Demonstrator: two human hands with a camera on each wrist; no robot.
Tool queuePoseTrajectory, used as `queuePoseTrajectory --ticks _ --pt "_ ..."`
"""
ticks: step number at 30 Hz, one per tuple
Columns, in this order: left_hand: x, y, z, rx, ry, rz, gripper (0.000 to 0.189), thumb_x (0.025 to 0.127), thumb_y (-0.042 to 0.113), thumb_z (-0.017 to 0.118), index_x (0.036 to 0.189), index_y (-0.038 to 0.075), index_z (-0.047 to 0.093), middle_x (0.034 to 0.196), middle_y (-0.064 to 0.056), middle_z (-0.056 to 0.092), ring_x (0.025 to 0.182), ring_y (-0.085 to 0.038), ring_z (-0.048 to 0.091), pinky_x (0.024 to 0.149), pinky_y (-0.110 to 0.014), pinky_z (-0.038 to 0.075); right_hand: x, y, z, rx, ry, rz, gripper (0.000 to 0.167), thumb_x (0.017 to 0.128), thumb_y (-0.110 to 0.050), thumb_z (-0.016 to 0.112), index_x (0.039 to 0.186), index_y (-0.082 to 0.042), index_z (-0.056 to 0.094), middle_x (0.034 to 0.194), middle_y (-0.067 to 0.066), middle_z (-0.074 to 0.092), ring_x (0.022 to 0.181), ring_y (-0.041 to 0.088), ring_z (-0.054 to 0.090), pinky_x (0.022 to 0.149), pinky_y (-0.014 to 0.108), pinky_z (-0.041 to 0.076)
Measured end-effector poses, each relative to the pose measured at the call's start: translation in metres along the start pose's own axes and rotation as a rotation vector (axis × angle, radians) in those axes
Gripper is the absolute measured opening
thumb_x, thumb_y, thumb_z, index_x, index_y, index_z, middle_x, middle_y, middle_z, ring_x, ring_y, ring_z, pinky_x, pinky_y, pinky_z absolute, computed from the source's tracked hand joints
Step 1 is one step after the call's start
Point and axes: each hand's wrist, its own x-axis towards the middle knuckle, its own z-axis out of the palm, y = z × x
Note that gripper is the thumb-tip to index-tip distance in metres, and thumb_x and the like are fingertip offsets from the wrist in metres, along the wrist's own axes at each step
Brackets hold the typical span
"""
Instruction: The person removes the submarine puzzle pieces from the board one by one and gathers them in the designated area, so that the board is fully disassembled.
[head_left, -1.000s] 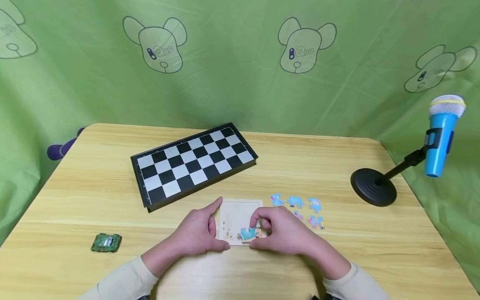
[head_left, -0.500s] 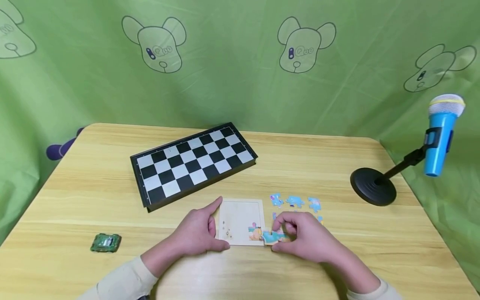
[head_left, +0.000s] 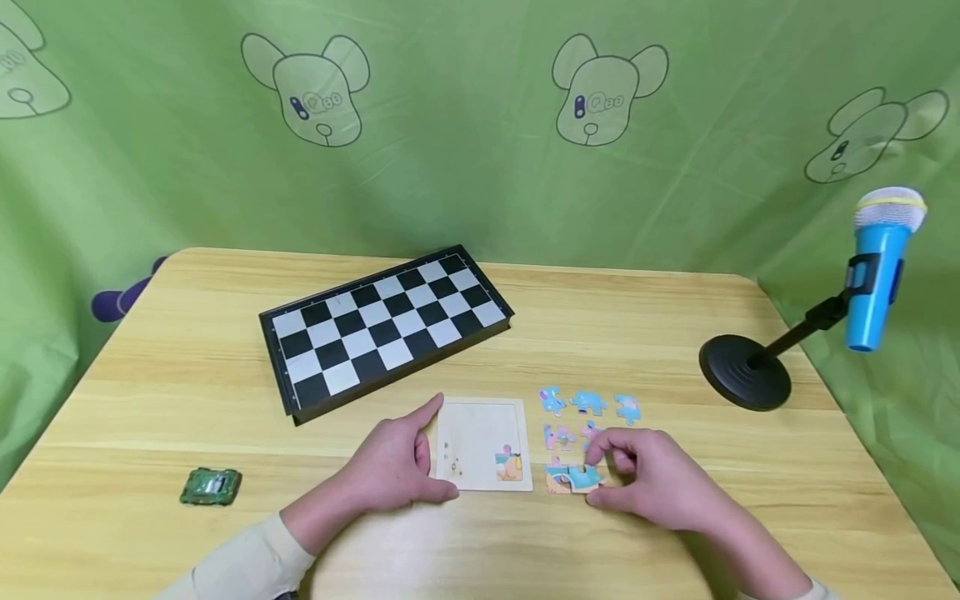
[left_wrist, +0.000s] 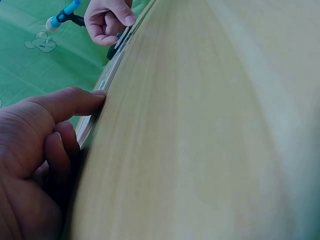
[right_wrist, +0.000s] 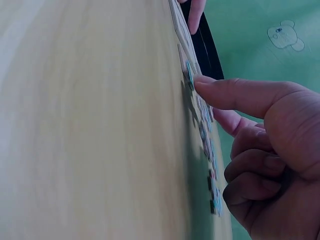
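My left hand (head_left: 397, 462) steadies a light wooden puzzle tray (head_left: 476, 425), thumb at its near edge and index finger along the far left corner. One orange-and-teal puzzle piece (head_left: 510, 467) lies in the tray's near right corner. To the right of the tray, my right hand (head_left: 652, 475) pinches a teal puzzle piece (head_left: 585, 478) between thumb and index finger. That piece overlaps an orange-and-blue piece (head_left: 557, 477) beside the tray. In the right wrist view the held piece (right_wrist: 189, 75) is tilted, with the thumb tip right at it.
Several blue and pink puzzle pieces (head_left: 589, 402) lie behind the right hand. A folded chessboard (head_left: 386, 329) sits at back left. A green toy car (head_left: 212, 486) is at left, and a blue toy microphone (head_left: 876, 275) on a black stand (head_left: 745, 373) at right.
My right hand has carried the teal piece rightward, off the tray and over to the loose pieces, uncovering the piece in the tray's corner. The left hand stays put.
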Motion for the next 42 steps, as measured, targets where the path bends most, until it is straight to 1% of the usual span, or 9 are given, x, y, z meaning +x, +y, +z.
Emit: queuePoseTrajectory --ticks 3,6,10,14,18,22,28,35,42 --pt "0.0 0.0 0.0 0.003 0.0 -0.002 0.117 0.065 0.03 0.094 0.157 0.001 0.026 0.06 0.006 0.056 0.054 -0.012 0.056 0.063 -0.029 0.05 -0.001 0.003 -0.004 -0.017 0.0 0.006 0.033 0.071 -0.028 0.091 0.089 -0.022 0.064 0.063 -0.013 0.027 0.074 0.003 0.05 0.1 0.032 0.044" --pt "0.0 0.0 0.0 0.005 0.002 -0.002 0.117 0.065 0.03 0.094 0.157 0.001 0.026 0.06 0.006 0.056 0.054 -0.012 0.056 0.064 -0.029 0.05 -0.002 0.006 -0.007 -0.025 -0.012 0.016 0.033 0.071 -0.029 0.091 0.089 -0.022 0.064 0.063 -0.013 0.031 0.061 0.005 0.036 0.085 0.025 0.045" --pt "0.0 0.001 -0.001 0.002 0.003 -0.003 0.117 0.065 0.03 0.094 0.157 0.001 0.026 0.06 0.006 0.056 0.055 -0.012 0.056 0.064 -0.029 0.05 -0.002 0.011 -0.01 -0.022 -0.036 0.024 0.033 0.072 -0.026 0.091 0.09 -0.02 0.065 0.064 -0.01 0.034 0.059 0.004 0.034 0.068 0.026 0.038" --pt "0.0 0.0 0.0 -0.002 0.002 -0.005 0.118 0.065 0.03 0.094 0.157 0.002 0.026 0.06 0.006 0.056 0.054 -0.013 0.056 0.064 -0.029 0.05 -0.002 0.014 -0.011 -0.014 -0.053 0.038 0.035 0.071 -0.027 0.091 0.092 -0.018 0.065 0.065 -0.009 0.035 0.06 0.004 0.035 0.067 0.027 0.038" --pt "0.0 0.0 0.0 -0.001 0.002 -0.006 0.118 0.065 0.029 0.094 0.157 0.002 0.026 0.06 0.006 0.056 0.054 -0.013 0.056 0.064 -0.029 0.05 0.001 0.009 -0.006 -0.011 -0.029 0.031 0.035 0.072 -0.031 0.091 0.094 -0.02 0.066 0.065 -0.01 0.032 0.061 0.005 0.035 0.07 0.027 0.039" --pt "0.0 0.0 0.0 0.0 0.002 -0.007 0.118 0.065 0.029 0.094 0.157 0.001 0.026 0.06 0.006 0.056 0.054 -0.013 0.056 0.065 -0.029 0.05 0.01 -0.004 0.008 0.025 0.0 -0.007 0.03 0.077 -0.032 0.088 0.096 -0.021 0.068 0.063 -0.012 0.027 0.06 0.004 0.032 0.075 0.027 0.044" --pt "0.0 -0.001 0.001 0.001 0.004 -0.007 0.118 0.065 0.029 0.094 0.157 0.002 0.026 0.06 0.006 0.056 0.054 -0.012 0.056 0.064 -0.029 0.05 0.03 -0.025 0.027 0.008 -0.034 -0.097 0.025 0.079 -0.024 0.086 0.096 -0.02 0.068 0.061 -0.014 0.03 0.057 0.002 0.03 0.077 0.028 0.047" --pt "0.0 0.0 0.001 -0.002 0.004 -0.006 0.118 0.064 0.029 0.094 0.157 0.001 0.026 0.061 0.006 0.056 0.055 -0.012 0.056 0.062 -0.029 0.049 0.047 -0.036 0.042 -0.037 -0.055 -0.082 0.024 0.077 -0.02 0.086 0.093 -0.021 0.068 0.058 -0.012 0.036 0.054 0.002 0.032 0.066 0.026 0.045" --pt "0.0 0.0 0.0 0.014 0.006 0.001 0.118 0.064 0.03 0.094 0.157 0.001 0.027 0.06 0.006 0.056 0.054 -0.012 0.056 0.062 -0.029 0.05 0.057 -0.041 0.046 -0.061 -0.04 -0.042 0.021 0.078 -0.017 0.084 0.091 -0.022 0.069 0.056 -0.011 0.039 0.052 0.005 0.037 0.058 0.026 0.04"
